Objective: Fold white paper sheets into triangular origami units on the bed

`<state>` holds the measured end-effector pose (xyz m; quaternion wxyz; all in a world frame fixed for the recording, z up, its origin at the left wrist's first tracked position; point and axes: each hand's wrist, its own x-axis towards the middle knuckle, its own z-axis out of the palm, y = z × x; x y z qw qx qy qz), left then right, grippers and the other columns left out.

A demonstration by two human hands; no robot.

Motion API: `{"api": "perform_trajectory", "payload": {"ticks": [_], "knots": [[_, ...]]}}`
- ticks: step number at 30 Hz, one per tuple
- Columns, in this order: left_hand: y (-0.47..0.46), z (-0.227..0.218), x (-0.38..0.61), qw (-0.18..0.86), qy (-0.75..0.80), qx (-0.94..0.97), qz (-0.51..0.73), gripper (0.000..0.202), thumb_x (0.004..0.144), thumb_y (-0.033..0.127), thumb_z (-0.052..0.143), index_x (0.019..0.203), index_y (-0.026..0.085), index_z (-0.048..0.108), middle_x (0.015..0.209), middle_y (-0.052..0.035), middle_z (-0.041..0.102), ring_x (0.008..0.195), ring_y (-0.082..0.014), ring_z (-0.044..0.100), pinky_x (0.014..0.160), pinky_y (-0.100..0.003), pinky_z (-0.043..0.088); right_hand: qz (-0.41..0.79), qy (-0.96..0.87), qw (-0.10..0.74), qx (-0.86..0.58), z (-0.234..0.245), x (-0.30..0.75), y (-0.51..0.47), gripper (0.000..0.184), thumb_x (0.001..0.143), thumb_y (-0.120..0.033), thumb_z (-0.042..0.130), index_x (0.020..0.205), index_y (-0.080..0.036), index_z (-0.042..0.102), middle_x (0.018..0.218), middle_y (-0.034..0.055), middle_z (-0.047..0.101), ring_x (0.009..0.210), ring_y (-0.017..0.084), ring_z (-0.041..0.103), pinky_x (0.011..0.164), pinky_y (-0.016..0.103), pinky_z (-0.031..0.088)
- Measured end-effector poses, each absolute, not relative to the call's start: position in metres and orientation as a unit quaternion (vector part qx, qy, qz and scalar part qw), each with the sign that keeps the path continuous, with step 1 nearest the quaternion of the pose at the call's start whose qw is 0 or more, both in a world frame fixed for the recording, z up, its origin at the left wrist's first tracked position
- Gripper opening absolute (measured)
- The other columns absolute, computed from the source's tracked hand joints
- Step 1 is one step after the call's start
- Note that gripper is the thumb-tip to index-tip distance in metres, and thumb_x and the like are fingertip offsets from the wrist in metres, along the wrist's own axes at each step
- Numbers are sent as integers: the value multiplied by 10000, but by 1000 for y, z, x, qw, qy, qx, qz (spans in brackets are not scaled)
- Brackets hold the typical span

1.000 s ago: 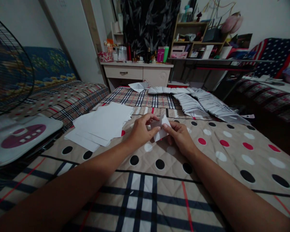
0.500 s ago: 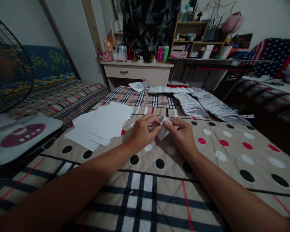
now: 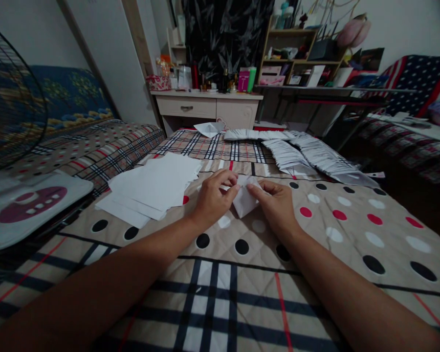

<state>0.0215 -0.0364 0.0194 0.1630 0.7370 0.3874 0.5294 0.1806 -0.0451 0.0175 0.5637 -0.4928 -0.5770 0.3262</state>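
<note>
A small folded piece of white paper (image 3: 245, 201) is held between my two hands, just above the patterned bedspread (image 3: 242, 274). My left hand (image 3: 217, 195) pinches its left side with thumb and fingertips. On the other side, my right hand (image 3: 277, 201) grips the paper with the thumb on top; the fingers beneath are partly hidden. Left of my hands lies a loose stack of flat white sheets (image 3: 157, 181). Beyond my right hand rest rows of folded white papers (image 3: 324, 154), packed closely together. One more folded paper (image 3: 209, 129) lies at the far edge.
A wire fan (image 3: 14, 98) stands at the left beside a white panel with a purple oval (image 3: 33, 203). At the back are a white dresser (image 3: 201, 105) crowded with bottles and a wooden shelf (image 3: 293, 61). To the right is a seat with a star-patterned cover (image 3: 407, 83).
The paper between my hands has gone from a narrow, raised fold to a wider, flatter face turned toward me. Both hands stay in nearly the same place.
</note>
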Motion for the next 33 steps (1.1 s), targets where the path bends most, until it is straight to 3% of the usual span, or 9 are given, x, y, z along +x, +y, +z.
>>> {"api": "perform_trajectory", "payload": {"ticks": [7, 11, 14, 19, 24, 27, 33], "knots": [[-42, 19, 24, 142, 361, 773, 502, 39, 837, 200, 620, 806, 179, 629, 998, -57, 677, 923, -158, 634, 644, -219, 517, 321, -560, 557, -522, 17, 181, -46, 331, 708, -328, 658, 478, -184, 469, 474, -40, 400, 459, 79, 331, 434, 231, 234], [-43, 19, 24, 162, 353, 766, 513, 106, 858, 244, 614, 791, 172, 654, 1013, -78, 682, 948, -167, 640, 631, -217, 515, 317, -550, 576, -515, 16, 181, -46, 192, 705, -357, 681, 683, -189, 591, 548, -22, 541, 473, 110, 428, 427, 226, 290], [-44, 20, 26, 188, 362, 753, 517, 69, 844, 222, 624, 813, 168, 654, 954, -64, 690, 883, -149, 644, 605, -201, 498, 321, -555, 584, -497, 16, 181, -47, 211, 714, -378, 690, 818, -202, 639, 634, -4, 623, 501, 130, 487, 439, 229, 331], [-41, 18, 31, 318, 392, 681, 530, 185, 784, 210, 672, 953, 151, 624, 915, -51, 689, 747, -117, 639, 630, -212, 510, 289, -577, 588, -488, 18, 181, -50, 261, 803, -427, 631, 711, -183, 649, 651, 6, 609, 555, 132, 486, 486, 239, 342], [-36, 15, 31, 433, 369, 651, 503, 198, 757, 305, 709, 810, 124, 646, 782, -43, 679, 694, -120, 619, 647, -227, 500, 273, -605, 585, -467, 19, 178, -57, 449, 881, -494, 552, 559, -183, 504, 544, -22, 415, 522, 105, 351, 479, 251, 264], [-34, 14, 29, 444, 365, 659, 486, 242, 727, 353, 730, 743, 130, 638, 691, -18, 641, 613, -109, 571, 573, -218, 461, 285, -617, 576, -455, 19, 177, -59, 502, 893, -539, 507, 537, -189, 450, 530, -25, 371, 516, 104, 332, 484, 255, 265], [-32, 15, 26, 396, 364, 704, 463, 211, 763, 346, 678, 795, 137, 678, 729, -30, 653, 641, -121, 564, 587, -229, 445, 238, -651, 549, -467, 20, 181, -59, 384, 849, -445, 608, 573, -181, 569, 552, -13, 477, 550, 119, 416, 523, 253, 313]]}}
